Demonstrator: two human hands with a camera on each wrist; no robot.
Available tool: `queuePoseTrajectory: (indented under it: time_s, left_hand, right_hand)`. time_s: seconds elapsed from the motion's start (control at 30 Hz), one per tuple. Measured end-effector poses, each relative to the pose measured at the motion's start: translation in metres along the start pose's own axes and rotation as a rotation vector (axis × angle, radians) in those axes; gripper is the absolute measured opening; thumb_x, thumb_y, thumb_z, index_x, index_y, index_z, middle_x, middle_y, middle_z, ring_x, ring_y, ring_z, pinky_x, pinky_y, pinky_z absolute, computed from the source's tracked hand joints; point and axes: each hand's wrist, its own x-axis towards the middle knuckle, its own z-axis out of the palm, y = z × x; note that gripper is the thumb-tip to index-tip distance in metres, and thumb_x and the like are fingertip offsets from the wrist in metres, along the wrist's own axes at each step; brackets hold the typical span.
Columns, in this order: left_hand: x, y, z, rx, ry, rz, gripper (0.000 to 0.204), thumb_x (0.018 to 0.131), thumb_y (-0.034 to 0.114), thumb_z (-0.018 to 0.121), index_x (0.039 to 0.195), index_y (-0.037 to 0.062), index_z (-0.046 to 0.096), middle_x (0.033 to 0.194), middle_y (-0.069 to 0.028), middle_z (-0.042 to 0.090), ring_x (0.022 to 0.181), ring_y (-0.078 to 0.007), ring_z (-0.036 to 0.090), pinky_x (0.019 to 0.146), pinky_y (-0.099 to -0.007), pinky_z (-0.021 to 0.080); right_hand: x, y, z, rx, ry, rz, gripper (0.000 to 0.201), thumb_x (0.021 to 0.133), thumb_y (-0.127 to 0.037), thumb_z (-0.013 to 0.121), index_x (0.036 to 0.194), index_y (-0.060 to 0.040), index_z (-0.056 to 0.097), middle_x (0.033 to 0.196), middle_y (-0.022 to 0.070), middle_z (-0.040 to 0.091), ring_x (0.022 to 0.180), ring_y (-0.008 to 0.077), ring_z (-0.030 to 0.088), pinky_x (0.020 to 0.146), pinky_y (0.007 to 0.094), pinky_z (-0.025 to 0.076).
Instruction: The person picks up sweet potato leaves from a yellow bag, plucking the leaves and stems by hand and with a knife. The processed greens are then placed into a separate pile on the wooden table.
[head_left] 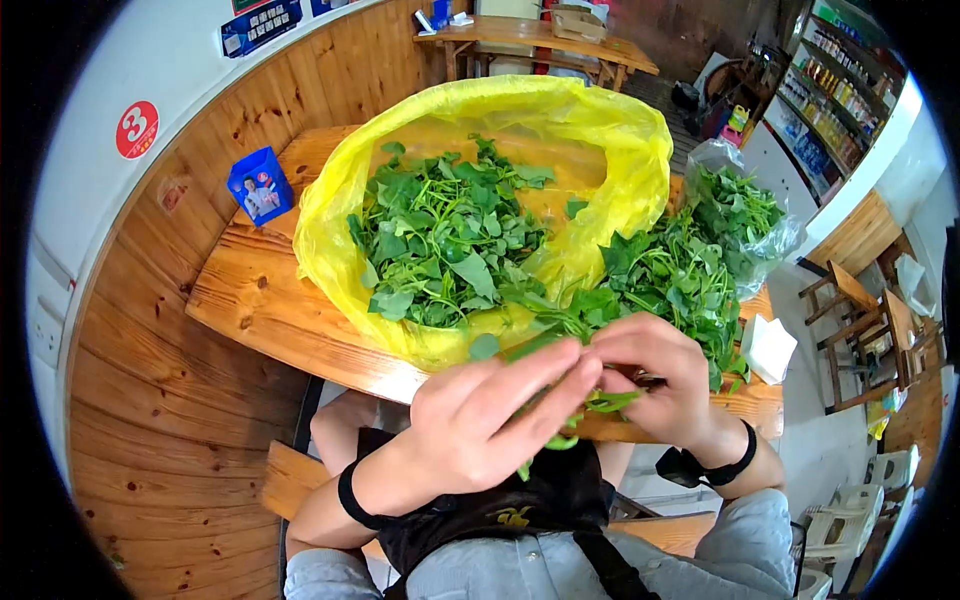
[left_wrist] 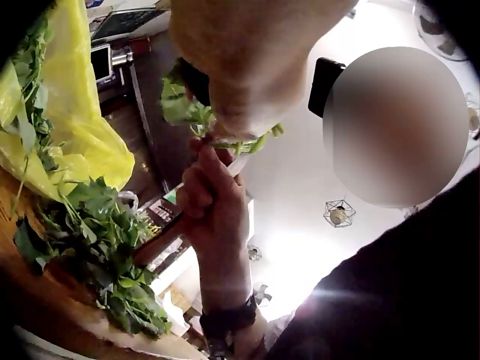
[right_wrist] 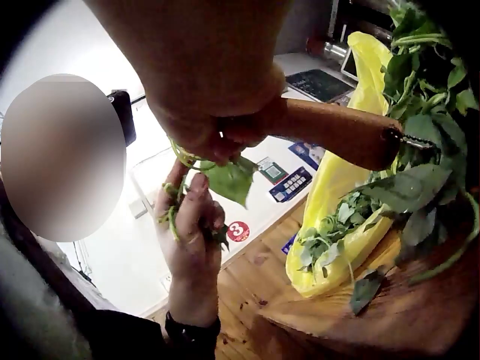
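My left hand holds some leafy green stems, their ends showing below its fingers. My right hand meets it at the fingertips over the table's near edge. In the right wrist view, a brown-handled tool sticks out of the right fist, and a broad green leaf hangs between the hands. A pale flat strip shows beyond that fist in the left wrist view. Ahead, a yellow plastic bag lies open with plucked leaves inside. More leafy stems are heaped right of it.
A clear plastic bag of greens stands at the table's right end, near white tissues. On the left stands a blue box by the wood-panelled wall. The wooden table has its near edge under the hands.
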Motion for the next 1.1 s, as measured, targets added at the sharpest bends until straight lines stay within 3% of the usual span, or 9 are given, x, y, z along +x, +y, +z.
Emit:
queuePoseTrajectory:
  time_s: [0.13, 0.17, 0.3, 0.47, 0.6, 0.77, 0.93, 1.07, 1.1]
  left_hand:
    - [-0.001, -0.011, 0.01, -0.319, -0.044, -0.119, 0.035, 0.074, 0.004, 0.074, 0.108, -0.0025, 0.067, 0.117, -0.0216, 0.062, 0.097, -0.0316, 0.066, 0.072, -0.0348, 0.056]
    - [0.001, -0.012, 0.008, -0.389, -0.045, -0.15, 0.035, 0.076, 0.004, 0.073, 0.108, -0.0032, 0.063, 0.117, -0.0224, 0.062, 0.101, -0.0327, 0.065, 0.077, -0.0362, 0.055]
    - [-0.013, -0.006, 0.017, -0.769, -0.056, -0.476, 0.027, 0.084, 0.004, 0.067, 0.108, 0.001, 0.058, 0.11, -0.0176, 0.063, 0.096, -0.0326, 0.064, 0.082, -0.0367, 0.052]
    - [-0.026, -0.007, 0.015, -0.818, -0.051, -0.678, 0.02, 0.092, 0.008, 0.061, 0.11, 0.0013, 0.056, 0.095, -0.0113, 0.062, 0.077, -0.021, 0.06, 0.068, -0.0304, 0.05]
    - [-0.034, -0.006, 0.007, -1.115, 0.023, -0.989, 0.017, 0.096, 0.012, 0.056, 0.11, 0.0022, 0.055, 0.092, -0.0082, 0.061, 0.079, -0.0111, 0.057, 0.056, -0.0233, 0.048]
    - [-0.033, -0.002, 0.011, -0.906, 0.027, -0.813, 0.013, 0.095, 0.007, 0.057, 0.106, 0.0005, 0.055, 0.089, -0.0102, 0.059, 0.079, -0.0149, 0.057, 0.059, -0.0249, 0.047]
    - [-0.037, -0.007, 0.016, -0.626, 0.005, -0.499, 0.017, 0.084, -0.006, 0.061, 0.1, -0.0008, 0.056, 0.09, -0.0142, 0.057, 0.076, -0.0281, 0.057, 0.07, -0.0325, 0.047]
    - [-0.05, -0.01, 0.011, -0.32, -0.077, -0.366, 0.038, 0.066, -0.003, 0.065, 0.102, 0.0047, 0.06, 0.095, -0.0091, 0.06, 0.079, -0.0271, 0.058, 0.068, -0.034, 0.05]
    - [-0.052, -0.009, 0.007, -0.12, -0.095, -0.283, 0.034, 0.068, 0.01, 0.063, 0.102, 0.0103, 0.062, 0.097, -0.0044, 0.061, 0.081, -0.0239, 0.058, 0.067, -0.0329, 0.051]
  right_hand:
    - [-0.008, 0.003, 0.003, 0.427, -0.099, 0.228, 0.028, 0.081, 0.008, 0.061, 0.109, 0.001, 0.064, 0.095, 0.0101, 0.065, 0.088, 0.0128, 0.063, 0.066, 0.0243, 0.05]
    - [-0.008, 0.004, 0.009, 0.488, -0.052, 0.181, 0.024, 0.085, 0.003, 0.062, 0.109, 0.0026, 0.063, 0.096, 0.0087, 0.064, 0.077, 0.0084, 0.061, 0.06, 0.0206, 0.047]
    - [-0.005, -0.014, 0.006, 0.699, -0.138, 0.593, 0.021, 0.09, -0.006, 0.063, 0.109, 0.0036, 0.062, 0.097, 0.0111, 0.063, 0.059, 0.0074, 0.056, 0.051, 0.0187, 0.04]
    - [-0.004, -0.003, 0.025, 0.892, 0.08, 0.601, 0.031, 0.099, -0.023, 0.053, 0.118, 0.0011, 0.048, 0.092, 0.0134, 0.062, 0.047, 0.0074, 0.047, 0.045, 0.0192, 0.038]
    - [-0.008, 0.01, 0.023, 0.931, -0.08, 0.864, 0.032, 0.102, -0.034, 0.044, 0.109, -0.0025, 0.044, 0.084, 0.0119, 0.059, 0.044, 0.0088, 0.045, 0.037, 0.0222, 0.038]
    - [0.005, -0.013, 0.03, 0.944, -0.215, 0.927, 0.028, 0.098, -0.029, 0.055, 0.087, -0.0039, 0.05, 0.06, 0.0038, 0.052, 0.038, 0.0087, 0.043, 0.035, 0.0241, 0.04]
    - [0.003, -0.007, 0.038, 1.109, -0.239, 0.859, 0.042, 0.1, -0.039, 0.047, 0.077, -0.0043, 0.05, 0.055, 0.0021, 0.048, 0.037, 0.0083, 0.041, 0.034, 0.0234, 0.038]
    - [0.003, -0.006, 0.041, 1.14, -0.346, 0.944, 0.054, 0.102, -0.046, 0.037, 0.067, -0.0059, 0.047, 0.051, 0.002, 0.044, 0.036, 0.0088, 0.039, 0.033, 0.0224, 0.033]
    - [0.001, -0.009, 0.043, 1.179, -0.366, 0.89, 0.054, 0.102, -0.045, 0.036, 0.066, -0.0063, 0.045, 0.05, 0.0018, 0.041, 0.036, 0.0084, 0.037, 0.032, 0.0216, 0.027]
